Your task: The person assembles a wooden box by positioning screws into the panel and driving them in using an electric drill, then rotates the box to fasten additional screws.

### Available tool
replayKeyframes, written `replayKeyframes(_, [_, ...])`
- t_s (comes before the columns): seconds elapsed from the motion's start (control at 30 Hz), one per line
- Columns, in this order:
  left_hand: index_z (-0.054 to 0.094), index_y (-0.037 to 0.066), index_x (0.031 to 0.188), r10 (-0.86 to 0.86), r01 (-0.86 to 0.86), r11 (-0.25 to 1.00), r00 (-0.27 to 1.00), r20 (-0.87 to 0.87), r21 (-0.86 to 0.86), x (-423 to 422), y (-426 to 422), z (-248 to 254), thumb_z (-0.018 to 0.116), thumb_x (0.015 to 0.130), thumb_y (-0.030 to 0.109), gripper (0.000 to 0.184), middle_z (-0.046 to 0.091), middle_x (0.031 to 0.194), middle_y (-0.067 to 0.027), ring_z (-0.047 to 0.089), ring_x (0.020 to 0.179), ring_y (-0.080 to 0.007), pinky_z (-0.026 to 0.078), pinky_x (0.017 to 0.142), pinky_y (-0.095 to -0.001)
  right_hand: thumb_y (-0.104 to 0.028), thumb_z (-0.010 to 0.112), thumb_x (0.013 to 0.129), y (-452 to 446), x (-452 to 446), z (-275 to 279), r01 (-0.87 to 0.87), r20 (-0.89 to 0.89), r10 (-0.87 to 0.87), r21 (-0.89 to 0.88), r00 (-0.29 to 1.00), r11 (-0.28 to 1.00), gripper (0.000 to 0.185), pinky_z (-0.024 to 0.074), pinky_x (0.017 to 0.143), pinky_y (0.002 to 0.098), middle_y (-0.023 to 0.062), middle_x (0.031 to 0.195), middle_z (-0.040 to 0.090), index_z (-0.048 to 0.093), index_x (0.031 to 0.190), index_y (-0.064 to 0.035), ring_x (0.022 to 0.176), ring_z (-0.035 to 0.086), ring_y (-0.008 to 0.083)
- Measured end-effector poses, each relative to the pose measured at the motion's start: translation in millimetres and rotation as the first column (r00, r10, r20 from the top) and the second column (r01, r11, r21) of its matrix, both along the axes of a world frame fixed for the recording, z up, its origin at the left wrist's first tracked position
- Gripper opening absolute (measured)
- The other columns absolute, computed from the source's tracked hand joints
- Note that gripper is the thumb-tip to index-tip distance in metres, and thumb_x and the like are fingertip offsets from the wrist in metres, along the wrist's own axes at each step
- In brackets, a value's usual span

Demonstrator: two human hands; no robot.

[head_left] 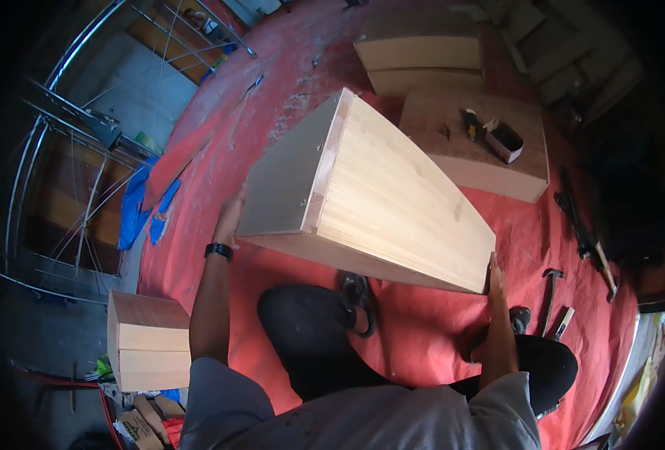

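Left hand and right hand have fingers gripping opposite ends of a pale rectangular wooden box, likely stiff, best held there.

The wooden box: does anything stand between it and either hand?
Nothing visible does. The left hand and right hand hold the wooden box directly at opposite ends, though the left is partly hidden behind it.
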State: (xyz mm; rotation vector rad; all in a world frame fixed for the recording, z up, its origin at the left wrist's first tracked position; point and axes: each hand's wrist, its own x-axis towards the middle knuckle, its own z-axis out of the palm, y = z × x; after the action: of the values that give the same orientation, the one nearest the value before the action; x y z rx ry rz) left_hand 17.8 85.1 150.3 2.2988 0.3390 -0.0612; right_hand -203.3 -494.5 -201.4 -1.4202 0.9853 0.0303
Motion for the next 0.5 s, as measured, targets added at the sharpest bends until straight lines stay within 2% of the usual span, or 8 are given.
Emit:
replayKeyframes(0.1, [0.052,0.004,0.149,0.066,-0.071,0.996,0.995,0.08,0.053,-2.0,9.0,-14.2,0.048,0.101,0.062,0.076,0.052,0.153,-0.0158,0.047,0.143,-0.0299,0.036,0.115,-0.0399,-0.069,0.05,0.098,-8.0,3.1,-50.7,-0.01,0.106,0.015,-0.055,0.994,0.998,0.08,0.0474,0.079,0.0399,0.0107,0.084,0.064,0.071,0.095,0.0079,0.084,0.057,0.0225])
replayKeyframes(0.13, [0.052,0.003,0.149,0.094,-0.101,0.994,0.987,0.128,0.052,-3.1,12.3,-18.4,0.049,0.1,0.062,0.076,0.051,0.154,-0.0155,0.046,0.143,-0.0297,0.036,0.115,-0.0396,-0.066,0.051,0.099,-12.6,6.5,-32.6,0.013,0.146,0.001,-0.092,0.989,0.996,0.073,0.0425,0.07,0.0399,0.0062,0.076,0.057,0.064,0.083,0.0032,0.075,0.05,0.02])
replayKeyframes(0.23, [0.054,0.004,0.147,0.043,-0.044,0.975,0.999,-0.011,-0.219,-15.2,29.6,-28.2,0.05,0.1,0.062,0.075,0.053,0.151,-0.0141,0.051,0.139,-0.0293,0.038,0.113,-0.0393,-0.062,0.053,0.1,-39.4,5.6,9.5,0.093,0.102,-0.076,-0.175,0.992,0.98,0.065,0.0307,0.056,0.0375,-0.0019,0.065,0.043,0.049,0.066,-0.0075,0.062,0.037,0.0138])
replayKeyframes(0.27, [0.057,0.004,0.144,-0.029,0.022,0.958,0.999,-0.019,-0.285,-24.9,27.4,-32.7,0.051,0.098,0.065,0.077,0.057,0.145,-0.0135,0.056,0.131,-0.0275,0.042,0.109,-0.0394,-0.061,0.054,0.1,-64.4,-2.7,27.8,0.021,0.238,0.007,-0.112,0.971,0.993,0.065,0.0368,0.059,0.0367,0.0004,0.069,0.051,0.062,0.074,-0.0018,0.066,0.045,0.0137])
replayKeyframes(0.3, [0.057,0.004,0.144,-0.083,0.068,0.936,0.996,-0.029,-0.344,-33.2,24.2,-39.7,0.05,0.099,0.065,0.077,0.057,0.145,-0.0134,0.056,0.131,-0.0275,0.042,0.109,-0.0395,-0.062,0.053,0.1,-80.9,-8.3,68.9,-0.045,0.052,0.066,-0.336,0.996,0.941,0.072,0.0448,0.066,0.0406,0.0048,0.074,0.06,0.068,0.088,0.0073,0.073,0.054,0.0181])
replayKeyframes(0.33, [0.057,0.004,0.144,-0.114,0.09,0.914,0.993,-0.039,-0.397,-38.6,19.4,-48.2,0.05,0.099,0.065,0.076,0.057,0.144,-0.0134,0.056,0.131,-0.0275,0.042,0.109,-0.0396,-0.062,0.052,0.101,-91.7,-7.8,82.6,0.086,0.257,-0.008,-0.292,0.966,0.952,0.076,0.0467,0.071,0.0447,0.0082,0.081,0.064,0.068,0.1,0.0126,0.075,0.056,0.0222])
replayKeyframes(0.43, [0.057,0.004,0.143,-0.189,0.122,0.828,0.98,-0.068,-0.548,-53.7,-3.4,-81.4,0.05,0.099,0.064,0.076,0.057,0.144,-0.0133,0.056,0.13,-0.0275,0.042,0.108,-0.0399,-0.042,0.049,0.107,-148.7,-24.5,166.5,0.027,0.197,0.174,-0.732,0.965,0.681,0.056,0.0462,0.071,0.0424,0.0085,0.09,0.069,0.062,0.127,0.008,0.076,0.057,0.0221])
replayKeyframes(0.5, [0.057,0.004,0.143,-0.22,0.116,0.768,0.972,-0.089,-0.63,-59.0,-25.1,-109.8,0.049,0.099,0.064,0.075,0.057,0.143,-0.0132,0.056,0.13,-0.0275,0.043,0.108,-0.0401,-0.034,0.05,0.108,-190.0,-38.0,199.6,0.02,0.172,0.171,-0.759,0.97,0.651,0.041,0.04,0.063,0.0353,0.004,0.084,0.064,0.063,0.124,0.001,0.069,0.05,0.0169])
